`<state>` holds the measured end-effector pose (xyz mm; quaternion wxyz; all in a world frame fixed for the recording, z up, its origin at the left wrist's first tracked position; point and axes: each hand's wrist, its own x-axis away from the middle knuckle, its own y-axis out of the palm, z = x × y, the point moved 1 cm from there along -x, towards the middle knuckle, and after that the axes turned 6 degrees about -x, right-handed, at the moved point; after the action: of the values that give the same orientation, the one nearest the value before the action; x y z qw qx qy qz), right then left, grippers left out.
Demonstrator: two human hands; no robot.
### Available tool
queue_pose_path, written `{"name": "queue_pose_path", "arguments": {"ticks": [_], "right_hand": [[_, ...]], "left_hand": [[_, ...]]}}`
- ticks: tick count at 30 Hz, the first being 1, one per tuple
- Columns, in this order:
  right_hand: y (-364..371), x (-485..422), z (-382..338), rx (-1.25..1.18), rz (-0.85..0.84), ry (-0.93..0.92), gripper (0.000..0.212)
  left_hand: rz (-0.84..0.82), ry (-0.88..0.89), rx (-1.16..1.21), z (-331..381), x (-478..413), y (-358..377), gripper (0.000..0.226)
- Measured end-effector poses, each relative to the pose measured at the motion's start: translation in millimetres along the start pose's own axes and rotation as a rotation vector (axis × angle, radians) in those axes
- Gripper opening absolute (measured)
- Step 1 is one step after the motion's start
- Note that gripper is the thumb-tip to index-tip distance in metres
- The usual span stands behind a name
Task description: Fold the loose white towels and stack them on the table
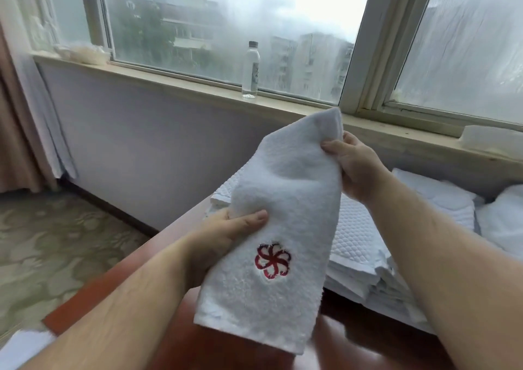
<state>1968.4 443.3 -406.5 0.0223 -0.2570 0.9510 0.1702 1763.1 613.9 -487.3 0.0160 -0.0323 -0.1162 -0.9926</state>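
- A white terry-cloth towel (283, 188) is held up in the air by both hands, above a reddish-brown wooden table (119, 279) and not touching it.
- The towel is hung roughly upright, its top corner raised toward the window and its lower edge hanging free over the tabletop.
- A red embroidered flower-shaped logo (272, 260) is seen on the towel's lower half, facing the camera.
- The towel's left edge is gripped at about mid-height by the left hand (226, 234); the thumb (249, 218) is laid across the front of the cloth, and the other fingers are hidden behind it.
- The towel's upper right edge, just below the top corner, is pinched by the right hand (353, 163), with its thumb on the near side and its fingers curled behind the cloth.
- A stack of folded white quilted towels (356, 245) is seen on the table, behind and to the right of the held towel.
- Loose, rumpled white towels (503, 222) are piled at the far right.
- A clear plastic water bottle with a dark cap (250, 69) is stood upright on the pale stone window sill (169, 75).
- A patterned greenish carpet (56, 242) is visible to the left of the table.
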Motion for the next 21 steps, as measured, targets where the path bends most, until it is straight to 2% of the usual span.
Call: {"name": "queue_pose_path", "arguments": {"ticks": [4,6,8,10,11,13,16,18,21], "right_hand": [[17.9,-43.2,-27.5,-0.035,0.044,-0.06,0.032],[22.9,-69.2,-38.3,-0.066,0.091,-0.06,0.034],[18.2,-86.1,-32.9,0.055,0.054,0.101,0.045],[0.1,-88.2,-4.0,0.309,0.078,0.352,0.063],[-10.7,-88.0,15.9,0.349,0.119,0.438,0.067],[-25.4,-88.0,50.6,0.327,0.197,0.469,0.066],[-34.5,-100.1,68.9,0.275,0.247,0.407,0.061],[-35.3,-111.0,67.2,0.229,0.239,0.374,0.062],[-26.8,-121.7,66.3,0.248,0.22,0.365,0.066]], "left_hand": [[0.005,0.037,-0.032,41.2,-29.4,-17.7,0.047],[0.012,-0.001,-0.025,62.1,-52.4,-29.0,0.045],[0.079,-0.092,-0.046,74.3,-75.0,-40.1,0.046],[0.203,-0.216,-0.206,71.9,-91.1,-50.7,0.047],[0.253,-0.267,-0.304,66.3,-95.7,-56.0,0.046],[0.292,-0.335,-0.392,53.7,-100.6,-64.7,0.042],[0.237,-0.303,-0.376,46.6,-101.9,-72.8,0.032],[0.144,-0.245,-0.377,47.0,-100.2,-78.1,0.031],[0.064,-0.181,-0.413,44.9,-99.0,-80.8,0.052]]}}
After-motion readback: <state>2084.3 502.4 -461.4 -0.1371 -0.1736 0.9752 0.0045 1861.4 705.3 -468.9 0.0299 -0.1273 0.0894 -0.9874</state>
